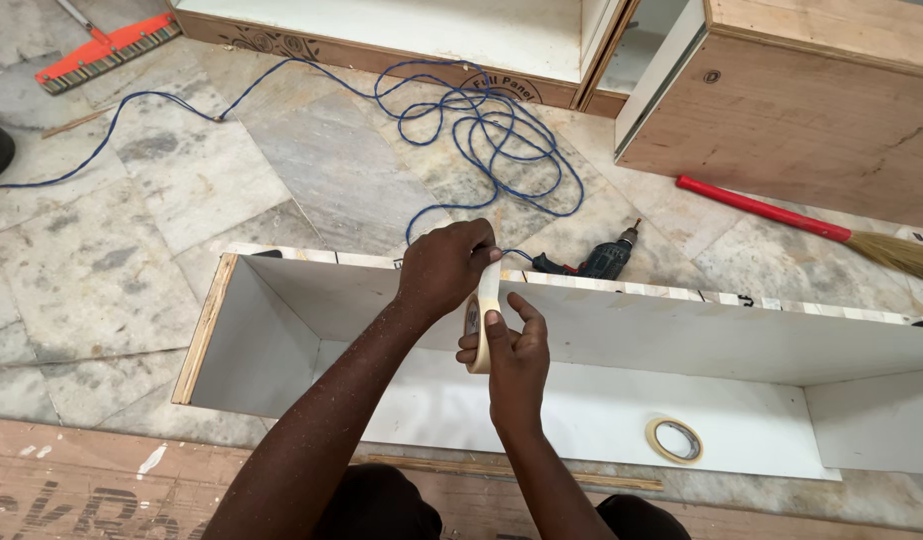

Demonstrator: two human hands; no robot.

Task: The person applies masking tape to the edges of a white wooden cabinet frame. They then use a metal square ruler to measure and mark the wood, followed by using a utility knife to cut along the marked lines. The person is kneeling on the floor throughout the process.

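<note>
The person holds a roll of masking tape [481, 315] upright over the long white cabinet box [621, 335] that lies open on the marble floor [131, 250], just above its far wall. The left hand [443, 268] is closed over the top of the roll, fingers pinching at the rim where the free end of the tape would be, though the end itself is too small to make out. The right hand [514, 352] cups the roll from below and the near side, thumb pressed against its flat face. To lift the tape end cleanly, it seems best that the right hand keeps the roll steady while the left works a fingernail along the edge and peels slowly and straight, so the strip does not tear narrow or fold back on itself. Counted, there are two tape rolls: the one in hand and a second roll [674, 440] lying flat inside the box toward the right. There is one power drill [593, 263] on the floor just beyond the far wall, one blue cord [481, 130] looped in a loose heap farther off, and two brooms: a red-handled broom [781, 215] at the right and an orange-headed push broom [106, 50] at the far left. Two plywood cabinets [801, 110] stand at the far side.
</note>
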